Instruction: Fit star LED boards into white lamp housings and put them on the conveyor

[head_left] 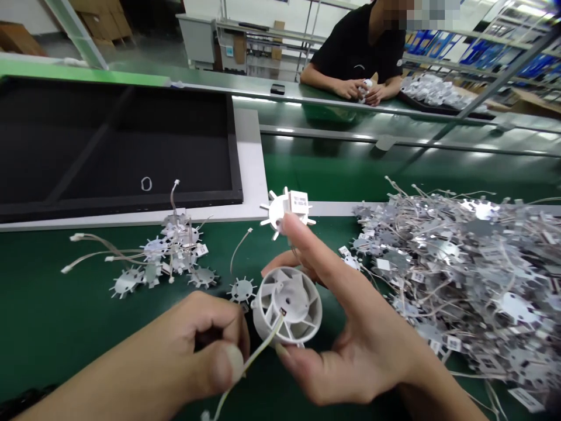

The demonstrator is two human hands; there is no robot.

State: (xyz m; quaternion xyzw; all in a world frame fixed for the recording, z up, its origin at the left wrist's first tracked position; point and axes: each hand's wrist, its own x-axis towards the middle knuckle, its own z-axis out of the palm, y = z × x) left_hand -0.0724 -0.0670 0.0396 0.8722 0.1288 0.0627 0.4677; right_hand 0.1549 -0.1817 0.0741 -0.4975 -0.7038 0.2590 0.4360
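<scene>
Above the green worktop (pixel 48 321), the right hand (pixel 350 327) holds an illegibly labelled disc (pixel 277 210).

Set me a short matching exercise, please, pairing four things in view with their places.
Things:
1. White fan housing
2. Pale cable
3. Large pile of silvery parts
4. Black tray

Places:
A. On the green surface, at the picture's right
B. At the picture's upper left
C. Held in the right hand
D. Running from the middle of another listed thing, past the left hand's thumb

Right pairs: 1-C, 2-D, 3-A, 4-B.
</scene>
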